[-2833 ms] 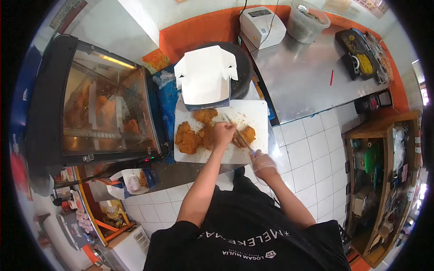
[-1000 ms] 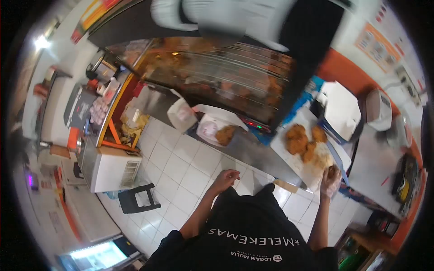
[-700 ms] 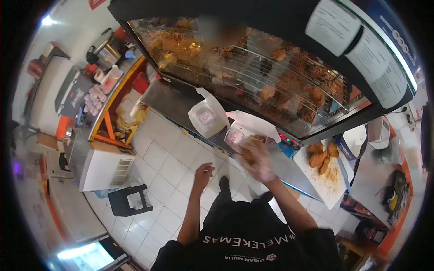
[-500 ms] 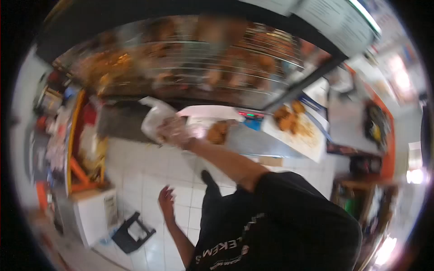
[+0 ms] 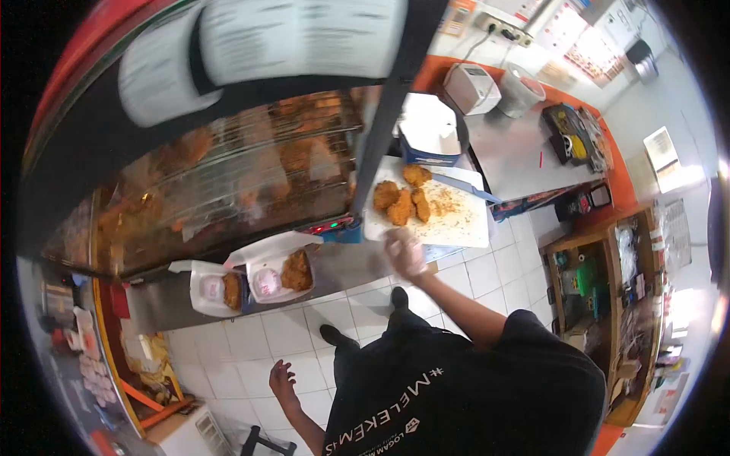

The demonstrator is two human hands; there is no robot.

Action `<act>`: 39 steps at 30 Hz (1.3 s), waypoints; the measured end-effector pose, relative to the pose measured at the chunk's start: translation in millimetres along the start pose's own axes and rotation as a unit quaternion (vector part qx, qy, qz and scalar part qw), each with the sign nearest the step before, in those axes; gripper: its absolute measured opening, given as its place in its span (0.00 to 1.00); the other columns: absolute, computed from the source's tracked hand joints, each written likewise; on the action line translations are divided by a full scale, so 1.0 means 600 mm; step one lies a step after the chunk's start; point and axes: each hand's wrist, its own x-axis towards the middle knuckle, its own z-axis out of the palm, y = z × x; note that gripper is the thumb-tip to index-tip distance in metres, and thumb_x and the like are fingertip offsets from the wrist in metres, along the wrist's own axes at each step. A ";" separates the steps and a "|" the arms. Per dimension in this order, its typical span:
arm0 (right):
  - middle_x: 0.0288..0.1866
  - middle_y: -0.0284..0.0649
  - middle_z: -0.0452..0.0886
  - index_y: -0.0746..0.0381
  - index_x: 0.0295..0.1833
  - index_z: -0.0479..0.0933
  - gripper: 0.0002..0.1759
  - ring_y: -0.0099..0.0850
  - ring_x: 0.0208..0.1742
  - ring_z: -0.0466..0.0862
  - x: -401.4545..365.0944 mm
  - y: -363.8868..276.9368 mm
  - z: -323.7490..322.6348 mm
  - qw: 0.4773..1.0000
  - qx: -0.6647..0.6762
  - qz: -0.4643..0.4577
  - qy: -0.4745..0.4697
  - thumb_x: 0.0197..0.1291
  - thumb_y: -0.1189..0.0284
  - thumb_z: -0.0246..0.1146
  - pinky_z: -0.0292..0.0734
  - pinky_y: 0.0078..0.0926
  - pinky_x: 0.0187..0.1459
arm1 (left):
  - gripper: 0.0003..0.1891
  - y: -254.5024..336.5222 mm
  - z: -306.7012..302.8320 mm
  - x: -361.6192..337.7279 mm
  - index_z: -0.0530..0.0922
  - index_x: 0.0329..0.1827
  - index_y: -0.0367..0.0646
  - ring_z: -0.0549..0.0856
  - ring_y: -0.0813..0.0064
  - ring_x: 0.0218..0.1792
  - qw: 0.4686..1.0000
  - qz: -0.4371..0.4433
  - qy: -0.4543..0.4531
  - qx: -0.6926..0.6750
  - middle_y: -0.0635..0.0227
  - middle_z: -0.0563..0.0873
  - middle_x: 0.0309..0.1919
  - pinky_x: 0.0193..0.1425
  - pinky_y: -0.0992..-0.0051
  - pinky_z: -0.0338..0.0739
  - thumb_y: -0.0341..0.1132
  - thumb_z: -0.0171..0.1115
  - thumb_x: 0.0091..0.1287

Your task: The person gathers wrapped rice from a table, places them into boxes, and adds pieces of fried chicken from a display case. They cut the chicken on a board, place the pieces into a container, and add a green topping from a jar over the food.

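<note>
My right hand point(image 5: 407, 254), in a clear plastic glove, is at the front edge of a white cutting board point(image 5: 464, 224). Its slightly blurred fingers look loosely spread, and I see nothing in them. Just beyond the fingertips, several pieces of fried chicken point(image 5: 401, 205) lie on the board among crumbs. A knife point(image 5: 464, 187) with a blue-grey blade rests along the board's far side. My bare left hand point(image 5: 283, 380) hangs low over the floor, fingers apart and slightly bent. Two open white boxes, a left box point(image 5: 207, 304) and a right box point(image 5: 262, 258), each hold fried chicken and a pink-marked round item.
A glass display case point(image 5: 228, 175) with racks of fried food stands beyond the counter point(image 5: 342, 270). Behind the board sits a paper-lined open box point(image 5: 430, 129). A wooden shelf point(image 5: 620, 304) is at right, and a black stool-like frame point(image 5: 262, 441) stands below my left hand.
My right hand has left the left white box and moved right to the cutting board. A chicken piece now shows in that box. The view has swung right; my left hand still hangs low.
</note>
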 end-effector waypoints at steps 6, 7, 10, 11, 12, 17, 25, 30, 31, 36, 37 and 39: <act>0.59 0.57 0.82 0.64 0.70 0.72 0.32 0.53 0.58 0.83 0.080 0.181 -0.095 0.945 -0.143 0.285 -0.071 0.66 0.59 0.66 0.79 0.48 0.59 | 0.20 0.084 0.207 0.010 0.80 0.65 0.41 0.82 0.81 0.36 0.993 0.043 -0.068 0.088 0.66 0.89 0.47 0.37 0.79 0.74 0.43 0.63 0.77; 0.59 0.58 0.82 0.64 0.71 0.71 0.32 0.53 0.59 0.83 0.096 0.195 -0.089 0.947 -0.156 0.273 -0.071 0.66 0.59 0.66 0.79 0.48 0.60 | 0.22 0.087 0.242 0.001 0.80 0.66 0.42 0.82 0.80 0.37 0.991 0.039 -0.076 0.100 0.66 0.89 0.47 0.38 0.78 0.75 0.47 0.64 0.76; 0.58 0.59 0.81 0.64 0.74 0.68 0.34 0.53 0.59 0.82 0.126 0.209 -0.118 0.915 -0.149 0.327 -0.184 0.65 0.63 0.64 0.79 0.46 0.61 | 0.23 0.075 0.339 -0.025 0.80 0.66 0.43 0.83 0.78 0.39 0.988 0.006 -0.088 0.125 0.65 0.90 0.50 0.40 0.76 0.76 0.47 0.66 0.75; 0.57 0.59 0.80 0.64 0.76 0.65 0.36 0.53 0.58 0.81 0.094 0.274 -0.081 0.919 -0.207 0.263 -0.209 0.63 0.67 0.63 0.78 0.46 0.60 | 0.23 0.072 0.375 -0.040 0.80 0.67 0.43 0.83 0.78 0.40 0.986 0.001 -0.098 0.134 0.65 0.90 0.51 0.41 0.76 0.77 0.46 0.66 0.75; 0.56 0.58 0.80 0.64 0.75 0.65 0.36 0.52 0.57 0.81 0.080 0.302 -0.090 0.921 -0.214 0.246 -0.215 0.62 0.68 0.63 0.78 0.46 0.60 | 0.22 0.074 0.421 -0.052 0.80 0.67 0.43 0.83 0.78 0.40 0.984 -0.003 -0.109 0.138 0.65 0.90 0.51 0.41 0.76 0.77 0.45 0.65 0.76; 0.59 0.54 0.78 0.60 0.69 0.71 0.32 0.54 0.59 0.78 0.033 0.380 -0.271 0.944 -0.164 0.219 -0.188 0.58 0.70 0.69 0.76 0.48 0.61 | 0.18 0.076 0.649 -0.091 0.80 0.66 0.42 0.85 0.79 0.41 0.953 0.021 -0.230 0.198 0.66 0.91 0.50 0.42 0.78 0.77 0.39 0.63 0.78; 0.66 0.53 0.77 0.59 0.67 0.77 0.34 0.51 0.67 0.76 0.058 0.499 -0.470 0.976 -0.112 0.134 -0.129 0.59 0.53 0.74 0.70 0.45 0.71 | 0.20 0.106 1.007 -0.066 0.79 0.65 0.39 0.88 0.67 0.46 0.852 0.244 -0.340 0.314 0.60 0.87 0.55 0.52 0.67 0.83 0.36 0.67 0.73; 0.65 0.52 0.78 0.58 0.65 0.79 0.30 0.51 0.66 0.76 0.073 0.463 -0.470 0.960 -0.091 0.063 -0.256 0.62 0.56 0.72 0.71 0.46 0.69 | 0.21 0.140 1.110 -0.045 0.78 0.66 0.41 0.88 0.68 0.42 0.860 0.254 -0.295 0.329 0.60 0.87 0.56 0.48 0.68 0.83 0.34 0.68 0.71; 0.63 0.53 0.80 0.59 0.63 0.80 0.28 0.51 0.62 0.78 0.066 0.454 -0.468 0.974 -0.050 0.073 -0.209 0.60 0.58 0.74 0.73 0.46 0.67 | 0.21 0.148 1.116 -0.043 0.78 0.66 0.41 0.88 0.68 0.41 0.864 0.255 -0.291 0.322 0.60 0.87 0.56 0.47 0.68 0.83 0.34 0.68 0.71; 0.56 0.51 0.84 0.61 0.59 0.81 0.21 0.49 0.59 0.82 0.057 0.444 -0.473 0.980 0.095 0.127 -0.122 0.62 0.67 0.75 0.77 0.43 0.62 | 0.21 0.121 1.089 -0.043 0.79 0.66 0.41 0.87 0.71 0.37 0.872 0.254 -0.264 0.324 0.60 0.86 0.54 0.43 0.72 0.83 0.31 0.69 0.70; 0.53 0.51 0.85 0.61 0.57 0.83 0.19 0.48 0.55 0.84 0.053 0.447 -0.468 0.979 0.113 0.145 -0.084 0.62 0.67 0.74 0.79 0.41 0.59 | 0.21 0.115 1.085 -0.048 0.79 0.65 0.41 0.87 0.72 0.36 0.870 0.262 -0.264 0.323 0.59 0.86 0.54 0.42 0.72 0.83 0.31 0.70 0.70; 0.50 0.49 0.87 0.62 0.55 0.84 0.17 0.44 0.51 0.86 0.052 0.453 -0.461 0.967 0.144 0.208 -0.029 0.64 0.67 0.74 0.81 0.38 0.55 | 0.20 0.108 1.088 -0.060 0.80 0.63 0.40 0.86 0.72 0.35 0.876 0.255 -0.268 0.310 0.59 0.86 0.52 0.41 0.73 0.83 0.30 0.70 0.70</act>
